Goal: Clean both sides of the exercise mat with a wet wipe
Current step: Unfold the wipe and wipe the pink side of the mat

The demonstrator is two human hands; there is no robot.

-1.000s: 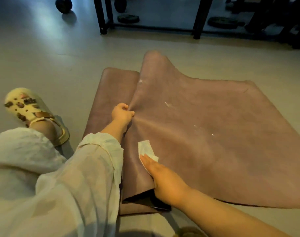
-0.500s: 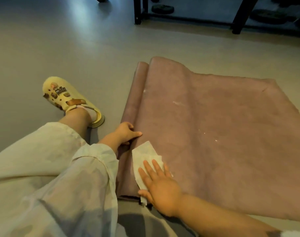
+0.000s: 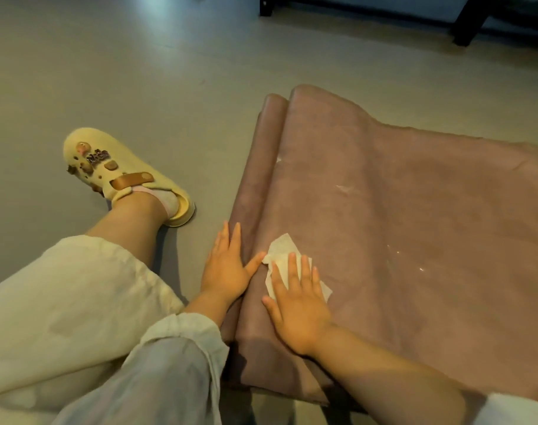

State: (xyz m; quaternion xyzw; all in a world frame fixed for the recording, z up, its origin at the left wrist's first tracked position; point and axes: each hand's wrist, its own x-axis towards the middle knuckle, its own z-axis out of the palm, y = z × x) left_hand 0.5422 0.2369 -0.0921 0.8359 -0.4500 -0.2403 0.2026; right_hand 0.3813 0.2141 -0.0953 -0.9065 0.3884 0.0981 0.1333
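Grey smooth floor [image 3: 169, 72] all round. Left of the hands: a cream-yellow clog shoe [image 3: 120, 176] with small charms on the toe and a tan strap, sole edge on the floor, bare lower leg running back into a loose off-white trouser leg [image 3: 62, 302]. The near knee and a pale sheer sleeve [image 3: 157, 363] fill the lower left and crowd the left wrist. Far beyond the hands, at the top edge, dark frame legs [image 3: 467, 23] of some equipment; detail too dim to tell.

The dusty-pink exercise mat [image 3: 415, 240] lies flat on the floor under and to the right of both hands. Its left edge is doubled over into a long fold running away from the person; the near corner shows stacked layers with a dark gap beneath. Surface matte, faintly mottled, with a few small pale specks and scuffs out past the right hand's fingertips.

Left hand [image 3: 228, 268]: flat, fingers straight and together, palm pressing down on the folded left edge, thumb splayed toward the wipe. Grips nothing.

Right hand [image 3: 298, 302]: flat, fingers spread, pressing a white crumpled wet wipe [image 3: 281, 248] onto the mat just right of the fold. The wipe sticks out ahead of the fingertips and at the little-finger side; the thumb lies on bare mat.
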